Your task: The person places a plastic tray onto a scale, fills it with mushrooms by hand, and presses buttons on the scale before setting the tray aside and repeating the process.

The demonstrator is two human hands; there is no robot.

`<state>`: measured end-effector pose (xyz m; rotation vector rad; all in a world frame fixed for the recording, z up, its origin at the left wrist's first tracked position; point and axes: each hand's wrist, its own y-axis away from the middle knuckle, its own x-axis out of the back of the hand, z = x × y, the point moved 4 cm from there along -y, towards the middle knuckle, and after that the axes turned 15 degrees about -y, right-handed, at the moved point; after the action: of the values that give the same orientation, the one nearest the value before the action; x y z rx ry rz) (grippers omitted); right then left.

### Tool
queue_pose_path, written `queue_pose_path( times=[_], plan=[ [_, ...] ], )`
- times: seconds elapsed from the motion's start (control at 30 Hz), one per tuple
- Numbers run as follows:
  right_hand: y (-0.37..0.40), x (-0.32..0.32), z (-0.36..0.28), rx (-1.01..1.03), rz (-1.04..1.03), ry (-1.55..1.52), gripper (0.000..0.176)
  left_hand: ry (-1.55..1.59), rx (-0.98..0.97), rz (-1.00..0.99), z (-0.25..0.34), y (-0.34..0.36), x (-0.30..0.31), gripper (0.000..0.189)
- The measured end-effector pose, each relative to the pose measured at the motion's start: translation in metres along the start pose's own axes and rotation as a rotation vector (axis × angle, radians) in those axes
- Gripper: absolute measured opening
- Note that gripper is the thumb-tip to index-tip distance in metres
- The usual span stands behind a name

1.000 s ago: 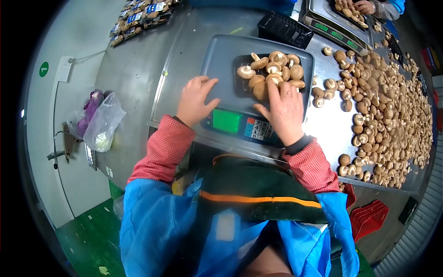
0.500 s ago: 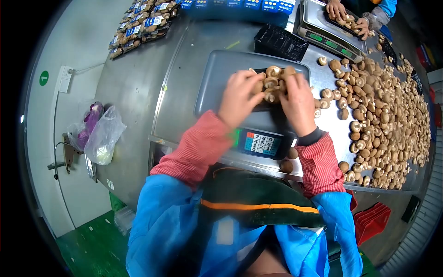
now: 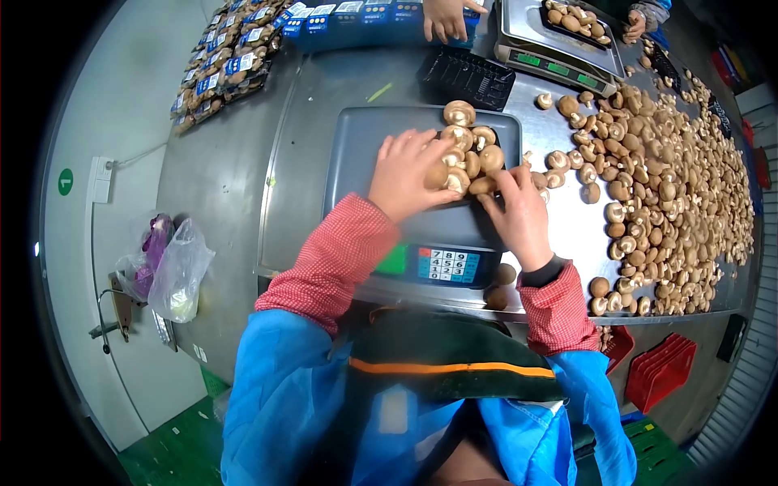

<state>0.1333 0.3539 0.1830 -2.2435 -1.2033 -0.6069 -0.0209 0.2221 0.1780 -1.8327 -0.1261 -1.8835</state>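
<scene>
Several brown mushrooms (image 3: 456, 138) are heaped on the weighing pan (image 3: 344, 154) of a digital scale; the dark tray beneath them is mostly hidden. My left hand (image 3: 408, 174) rests against the left side of the heap, fingers stretched and apart. At the heap's lower right, my right hand (image 3: 523, 217) pinches a mushroom (image 3: 483, 185) between thumb and fingers. The scale's keypad (image 3: 448, 266) and green-lit display (image 3: 392, 260) face me.
Loose mushrooms (image 3: 664, 190) cover the right of the steel table. Behind the scale lie black trays (image 3: 466, 78). Packed mushrooms (image 3: 219, 69) stand back left. Another scale (image 3: 559, 69) bears a filled tray near a co-worker's hand (image 3: 634, 26). Another person's hand (image 3: 445, 19) reaches over blue-labelled packs.
My left hand has spread out over the heap, and my right hand has drawn lower with a mushroom pinched. A co-worker's hand has moved to the blue-labelled packs. The view has shifted slightly.
</scene>
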Motion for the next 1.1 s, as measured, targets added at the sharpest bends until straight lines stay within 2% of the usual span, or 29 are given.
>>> queue_pose_path(
  times=[0.17, 0.27, 0.33, 0.37, 0.47, 0.5, 0.6, 0.7, 0.8, 0.87, 0.93, 1.0, 1.07, 1.1],
  plan=[
    [0.001, 0.013, -0.004, 0.078, 0.121, -0.208, 0.034, 0.069, -0.045, -0.046, -0.022, 0.008, -0.005, 0.073],
    [-0.013, 0.017, -0.008, 0.246, 0.304, -0.116, 0.036, 0.099, -0.052, -0.039, -0.024, 0.008, -0.008, 0.076],
    [-0.013, 0.004, -0.015, 0.316, 0.242, 0.108, 0.037, 0.112, -0.045, -0.055, -0.024, 0.008, -0.009, 0.082],
    [-0.008, -0.011, -0.002, 0.352, 0.138, 0.124, 0.038, 0.118, -0.042, -0.063, -0.026, 0.007, -0.01, 0.085],
    [0.012, -0.013, -0.003, 0.33, -0.006, 0.041, 0.038, 0.164, -0.041, 0.042, -0.025, 0.009, 0.004, 0.097],
    [0.014, -0.009, -0.002, 0.319, 0.01, -0.011, 0.039, 0.183, -0.045, 0.058, -0.025, 0.009, 0.005, 0.107],
    [0.004, 0.002, -0.002, 0.224, 0.071, -0.023, 0.04, 0.308, 0.021, 0.181, -0.016, 0.007, 0.011, 0.099],
    [-0.004, -0.011, 0.002, 0.321, -0.044, 0.078, 0.042, 0.148, -0.076, 0.037, -0.004, 0.004, 0.003, 0.084],
    [-0.01, -0.007, 0.004, 0.277, -0.107, -0.024, 0.037, 0.139, -0.08, 0.042, -0.005, 0.005, -0.003, 0.07],
    [-0.024, 0.002, 0.02, 0.129, -0.086, -0.171, 0.028, 0.166, -0.094, 0.04, -0.007, 0.005, -0.005, 0.068],
    [-0.056, 0.015, 0.014, 0.106, 0.047, -0.059, 0.03, 0.178, -0.104, 0.04, -0.008, 0.003, -0.005, 0.067],
    [-0.097, 0.015, 0.005, 0.241, 0.134, 0.046, 0.03, 0.174, -0.104, 0.036, -0.007, 0.003, -0.003, 0.067],
    [-0.127, -0.008, 0.018, 0.279, 0.134, 0.129, 0.03, 0.192, -0.116, 0.048, -0.007, 0.003, -0.004, 0.071],
    [-0.136, -0.022, 0.029, 0.227, 0.033, 0.143, 0.03, 0.199, -0.122, 0.056, -0.008, 0.003, -0.004, 0.073]
  ],
)
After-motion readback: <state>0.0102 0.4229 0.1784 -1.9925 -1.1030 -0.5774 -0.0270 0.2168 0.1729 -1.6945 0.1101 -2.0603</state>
